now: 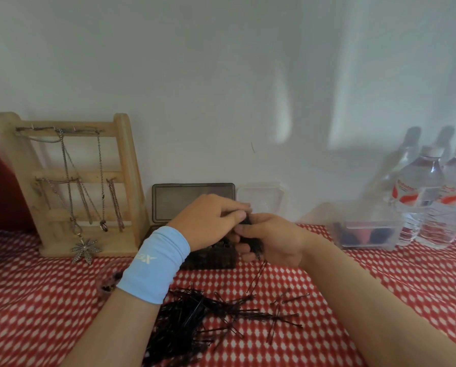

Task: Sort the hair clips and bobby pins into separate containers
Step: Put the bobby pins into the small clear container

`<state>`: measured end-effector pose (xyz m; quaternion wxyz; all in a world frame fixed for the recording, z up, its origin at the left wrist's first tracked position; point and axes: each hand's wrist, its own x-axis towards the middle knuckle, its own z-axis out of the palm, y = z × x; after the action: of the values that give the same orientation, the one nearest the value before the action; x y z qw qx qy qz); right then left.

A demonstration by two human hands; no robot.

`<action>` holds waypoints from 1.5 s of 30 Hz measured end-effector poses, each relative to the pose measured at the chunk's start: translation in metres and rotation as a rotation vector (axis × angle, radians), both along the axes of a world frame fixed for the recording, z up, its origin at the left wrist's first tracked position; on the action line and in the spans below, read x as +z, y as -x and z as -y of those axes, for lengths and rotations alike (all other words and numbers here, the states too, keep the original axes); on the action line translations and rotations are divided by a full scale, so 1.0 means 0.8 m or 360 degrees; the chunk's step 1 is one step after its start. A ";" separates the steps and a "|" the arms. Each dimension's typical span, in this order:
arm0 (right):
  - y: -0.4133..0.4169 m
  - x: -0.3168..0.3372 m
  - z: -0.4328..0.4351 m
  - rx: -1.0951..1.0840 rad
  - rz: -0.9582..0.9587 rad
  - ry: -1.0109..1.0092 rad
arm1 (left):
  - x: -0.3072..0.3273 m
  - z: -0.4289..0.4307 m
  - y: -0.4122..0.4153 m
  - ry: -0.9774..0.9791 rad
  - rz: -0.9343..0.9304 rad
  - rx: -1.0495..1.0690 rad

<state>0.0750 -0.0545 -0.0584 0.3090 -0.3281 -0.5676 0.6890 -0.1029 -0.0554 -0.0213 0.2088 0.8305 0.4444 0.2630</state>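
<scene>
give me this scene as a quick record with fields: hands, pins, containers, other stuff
left hand: pinches the top of the held bundle of bobby pins
right hand: grips the same bundle from below
loose pile: bobby pins on the checked cloth
dark box: lid up, behind the hands
clear box: by the wall, right of the dark box
other: jewellery stand, water bottles

Soft, moderately bright light filled the scene. Pale patches and grey shadows lay across the white wall (221,75), and the water bottles (428,197) threw faint shadows up and leftward onto it. The picture was slightly soft; the bottles and the clear box (367,235) beside them looked hazy. The heap of bobby pins (189,321) on the desk (380,287) merged into a dark mass. The wide lens bowed the wooden rack (126,160) near the left edge.
</scene>
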 end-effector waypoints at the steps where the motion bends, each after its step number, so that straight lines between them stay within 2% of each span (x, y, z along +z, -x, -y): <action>1: 0.000 0.000 -0.001 -0.0020 -0.0001 -0.0009 | 0.000 -0.001 0.002 0.0022 -0.0004 0.0008; 5: 0.000 0.001 -0.002 -0.0027 -0.0048 -0.0017 | -0.006 -0.003 0.000 0.0238 0.0295 -0.0114; 7: -0.003 0.004 0.000 -0.0052 -0.0051 -0.0004 | -0.010 -0.001 -0.009 0.0347 0.0349 -0.0199; 11: -0.009 0.010 0.004 -0.0130 -0.0018 0.0038 | -0.016 0.000 -0.022 0.0376 0.0545 -0.0191; 14: -0.011 0.012 0.005 -0.0137 0.0003 0.0103 | -0.015 -0.007 -0.016 0.0279 0.0401 -0.0118; 17: -0.011 0.009 0.005 -0.0107 0.0016 0.0190 | -0.016 -0.007 -0.015 0.0246 0.0242 -0.0190; 19: -0.011 0.008 0.006 -0.0100 0.0008 0.0210 | -0.018 -0.007 -0.017 0.0267 0.0281 -0.0241; 22: -0.010 0.012 0.004 -0.0166 -0.0198 0.0150 | -0.018 -0.009 -0.022 0.0474 0.0889 -0.0119; 24: -0.010 0.019 0.001 -0.0296 -0.0499 0.0057 | -0.018 -0.011 -0.026 0.0800 0.1350 0.0000; 25: -0.011 0.023 0.000 -0.0379 -0.0653 0.0013 | -0.018 -0.010 -0.029 0.1021 0.1503 -0.0002; 27: -0.013 0.029 -0.004 -0.0563 -0.0850 -0.0094 | -0.018 -0.004 -0.036 0.1422 0.1570 -0.0046; 29: -0.016 0.028 -0.007 -0.0758 -0.0786 -0.0293 | -0.017 0.001 -0.043 0.1712 0.1670 -0.0107; 32: -0.018 0.022 -0.008 -0.0941 -0.0309 -0.0656 | -0.012 0.003 -0.047 0.1974 0.2136 -0.0245; 34: -0.018 0.020 -0.006 -0.0935 -0.0112 -0.0711 | -0.012 0.001 -0.048 0.2045 0.2276 -0.0311; 37: -0.020 0.021 -0.004 -0.0860 -0.0087 -0.0652 | -0.013 0.002 -0.044 0.2046 0.2172 -0.0361; 39: -0.023 0.023 -0.006 -0.0819 -0.0194 -0.0563 | -0.010 0.003 -0.040 0.1904 0.1791 -0.0225; 42: -0.029 0.025 -0.007 -0.0692 -0.0236 -0.0376 | -0.003 0.003 -0.035 0.1166 0.1096 0.0182; 43: -0.030 0.024 -0.006 -0.0605 -0.0199 -0.0324 | -0.001 0.002 -0.032 0.0873 0.1008 0.0263; 45: -0.028 0.022 -0.004 -0.0438 -0.0112 -0.0255 | 0.004 0.003 -0.030 0.0443 0.0988 0.0196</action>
<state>0.0975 -0.0510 -0.0411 0.4454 -0.3527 -0.5593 0.6037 -0.0791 -0.0575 -0.0178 0.4291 0.6459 0.4406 0.4523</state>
